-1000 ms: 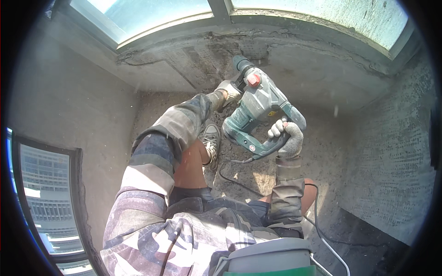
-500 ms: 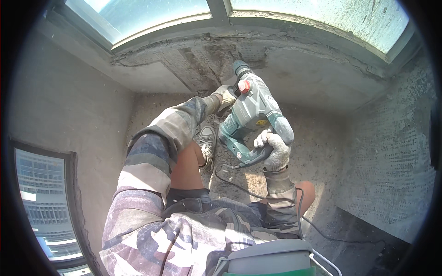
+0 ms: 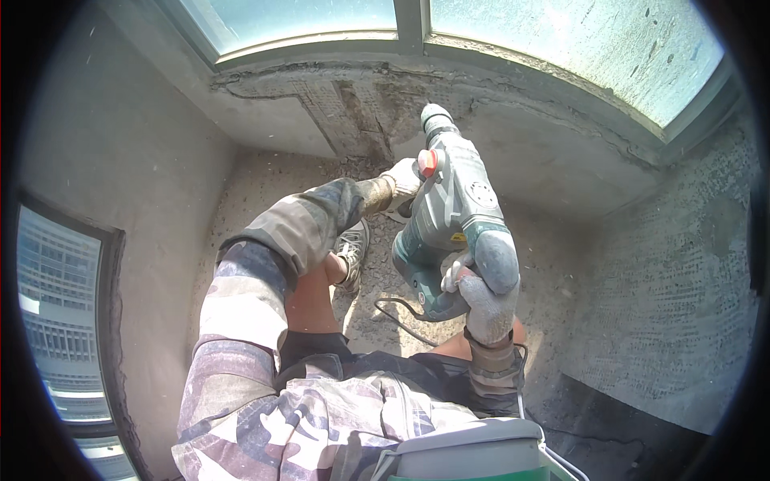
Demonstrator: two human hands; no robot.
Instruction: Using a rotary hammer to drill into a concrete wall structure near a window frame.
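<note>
A green and grey rotary hammer (image 3: 449,200) with a red knob (image 3: 429,163) is held in front of me in both gloved hands. Its chuck (image 3: 437,119) points away from me, toward the low wall (image 3: 513,152) under the window; whether a bit touches the wall is hidden. My left hand (image 3: 403,178) is closed beside the front of the tool, around a side handle mostly covered by the glove. With the fingers wrapped round the rear handle, my right hand (image 3: 488,309) sits behind the rounded motor end.
Rubble and dust lie on the floor (image 3: 373,313) by my shoe (image 3: 351,252). A black cable (image 3: 393,317) loops from the tool past my right leg. A grey and green bucket-like object (image 3: 473,449) is close at the bottom. Walls stand on both sides; the wall ahead has a broken patch (image 3: 353,120).
The rear of the rotary hammer and my right hand have come back toward me, and the tool points more straight ahead. Both hands keep their hold. My view has shifted slightly.
</note>
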